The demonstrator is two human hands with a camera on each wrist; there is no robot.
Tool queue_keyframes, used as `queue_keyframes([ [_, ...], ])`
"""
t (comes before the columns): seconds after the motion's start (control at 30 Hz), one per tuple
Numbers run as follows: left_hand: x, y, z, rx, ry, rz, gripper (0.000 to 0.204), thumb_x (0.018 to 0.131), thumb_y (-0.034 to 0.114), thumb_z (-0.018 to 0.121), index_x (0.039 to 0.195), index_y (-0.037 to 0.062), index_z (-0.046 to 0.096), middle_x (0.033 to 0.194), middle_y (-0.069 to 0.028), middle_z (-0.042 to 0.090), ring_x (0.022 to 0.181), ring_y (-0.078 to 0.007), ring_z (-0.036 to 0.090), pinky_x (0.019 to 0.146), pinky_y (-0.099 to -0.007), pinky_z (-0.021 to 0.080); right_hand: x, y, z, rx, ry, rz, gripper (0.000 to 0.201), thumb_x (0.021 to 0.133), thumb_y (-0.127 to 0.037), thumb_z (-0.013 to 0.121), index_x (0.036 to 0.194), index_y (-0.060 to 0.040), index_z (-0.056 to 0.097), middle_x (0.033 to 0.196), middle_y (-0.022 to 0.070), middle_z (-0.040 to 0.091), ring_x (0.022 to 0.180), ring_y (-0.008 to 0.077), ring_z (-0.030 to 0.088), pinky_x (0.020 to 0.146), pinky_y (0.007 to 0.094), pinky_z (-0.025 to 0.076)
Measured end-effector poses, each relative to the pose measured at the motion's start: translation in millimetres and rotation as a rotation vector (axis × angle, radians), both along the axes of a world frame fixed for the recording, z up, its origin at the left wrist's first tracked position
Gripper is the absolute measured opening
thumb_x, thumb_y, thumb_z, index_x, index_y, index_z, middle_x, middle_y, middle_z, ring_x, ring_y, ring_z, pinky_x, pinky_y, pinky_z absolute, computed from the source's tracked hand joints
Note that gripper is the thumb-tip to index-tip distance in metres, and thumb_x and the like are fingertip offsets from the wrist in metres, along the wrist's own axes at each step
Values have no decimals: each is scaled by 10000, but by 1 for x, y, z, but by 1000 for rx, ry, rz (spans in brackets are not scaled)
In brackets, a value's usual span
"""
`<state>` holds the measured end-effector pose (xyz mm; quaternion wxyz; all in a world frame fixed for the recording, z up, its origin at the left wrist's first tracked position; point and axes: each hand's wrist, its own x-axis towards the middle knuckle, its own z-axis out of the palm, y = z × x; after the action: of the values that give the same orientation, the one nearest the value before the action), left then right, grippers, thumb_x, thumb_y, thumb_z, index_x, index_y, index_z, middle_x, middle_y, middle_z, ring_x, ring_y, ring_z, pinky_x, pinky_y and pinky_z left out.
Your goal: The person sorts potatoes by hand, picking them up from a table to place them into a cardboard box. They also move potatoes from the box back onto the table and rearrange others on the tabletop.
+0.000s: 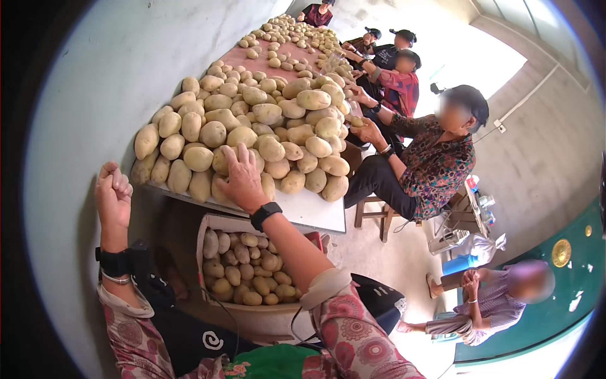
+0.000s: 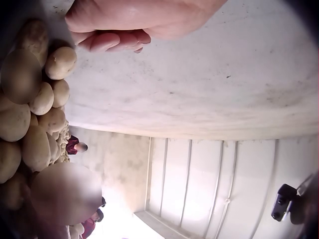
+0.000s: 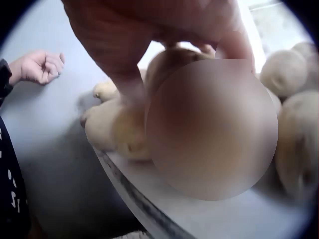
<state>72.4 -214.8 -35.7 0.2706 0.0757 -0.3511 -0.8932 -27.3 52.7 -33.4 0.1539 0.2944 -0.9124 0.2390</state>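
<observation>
My right hand (image 1: 245,182) reaches to the near edge of a large heap of potatoes (image 1: 265,114) on a table. In the right wrist view its thumb and fingers straddle a potato (image 3: 174,62), gripping it from above; a blurred patch hides much of that area. Raised beside the wall, left of the heap, my left hand (image 1: 115,194) has its fingers curled in, with nothing visible in them. The left wrist view shows this hand (image 2: 144,20) over the pale wall, apart from the potatoes at its side.
Below the table edge stands a cardboard box (image 1: 205,252) part-filled with smaller potatoes (image 1: 249,271). A wall (image 1: 95,95) runs along the left. Several people sit along the table's right side; the nearest person (image 1: 435,151) handles a potato. Another person (image 1: 505,303) sits at lower right.
</observation>
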Motion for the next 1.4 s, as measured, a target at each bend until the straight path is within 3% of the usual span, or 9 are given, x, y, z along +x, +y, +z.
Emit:
queue_keyframes([
  [0.8, -7, 15, -8, -42, 14, -64, 158, 862, -8, 389, 915, 62, 520, 575, 44, 325, 490, -46, 293, 445, -193, 257, -5, -9, -3, -181, 24, -127, 542, 647, -185, 686, 1129, -70, 466, 1153, 196, 437, 1042, 390, 427, 885, 435, 400],
  [0.97, -2, 21, 4, -70, 77, -7, 183, 764, -62, 387, 892, 0, 503, 560, 15, 339, 469, -76, 304, 424, -210, 255, -29, 6, -31, -527, 340, 24, 453, 673, -128, 607, 1087, 3, 478, 1008, 173, 508, 952, 295, 501, 869, 370, 394],
  [1.13, -4, 8, 5, -59, -19, 53, 219, 762, -60, 346, 884, 18, 510, 577, -2, 382, 492, -105, 345, 452, -247, 301, -29, 25, -6, -846, -128, -58, 436, 784, -211, 616, 1126, 22, 479, 1033, 154, 517, 963, 249, 507, 851, 347, 413],
  [1.17, -3, 8, 4, -47, -14, 60, 220, 764, -58, 344, 887, 17, 510, 580, -2, 386, 499, -108, 351, 459, -247, 306, -8, 23, 17, -1301, -499, 5, 419, 789, -199, 621, 1121, 18, 488, 1042, 148, 532, 951, 266, 523, 830, 359, 438],
  [1.2, 1, 8, 2, -38, -48, 57, 220, 764, -58, 344, 887, 17, 510, 580, -2, 386, 499, -108, 351, 459, -247, 306, -34, 49, -7, -554, 173, -2, 434, 788, -207, 637, 1139, -2, 485, 1088, 135, 528, 967, 283, 526, 822, 372, 462],
  [1.23, 0, 7, 5, -47, -57, 42, 213, 766, -56, 350, 889, 14, 508, 583, -3, 390, 505, -108, 354, 465, -247, 311, -29, 63, -2, -670, 87, 143, 439, 814, -253, 617, 1169, -39, 474, 1138, 121, 507, 1013, 303, 512, 829, 404, 468],
  [1.27, 0, 5, 8, -58, -57, 27, 206, 769, -55, 356, 892, 12, 506, 587, -4, 393, 511, -108, 357, 472, -247, 316, -4, 69, 15, -1352, -540, 276, 463, 831, -332, 582, 1189, -67, 455, 1169, 124, 488, 1042, 312, 501, 838, 460, 460],
  [1.3, 2, 6, 11, -67, -70, 36, 199, 770, -60, 370, 900, 7, 504, 591, -5, 394, 519, -109, 362, 485, -246, 319, 16, 80, 29, -1553, -787, 348, 509, 832, -428, 541, 1191, -80, 448, 1181, 124, 486, 1068, 325, 490, 829, 493, 453],
  [1.4, 5, 1, 11, -48, -2, 8, 189, 782, -56, 377, 903, 7, 507, 591, -3, 390, 522, -109, 359, 489, -245, 314, 61, 141, 15, -1562, -959, 174, 640, 804, -552, 510, 1247, -100, 415, 1213, 127, 470, 1112, 321, 468, 823, 456, 450],
])
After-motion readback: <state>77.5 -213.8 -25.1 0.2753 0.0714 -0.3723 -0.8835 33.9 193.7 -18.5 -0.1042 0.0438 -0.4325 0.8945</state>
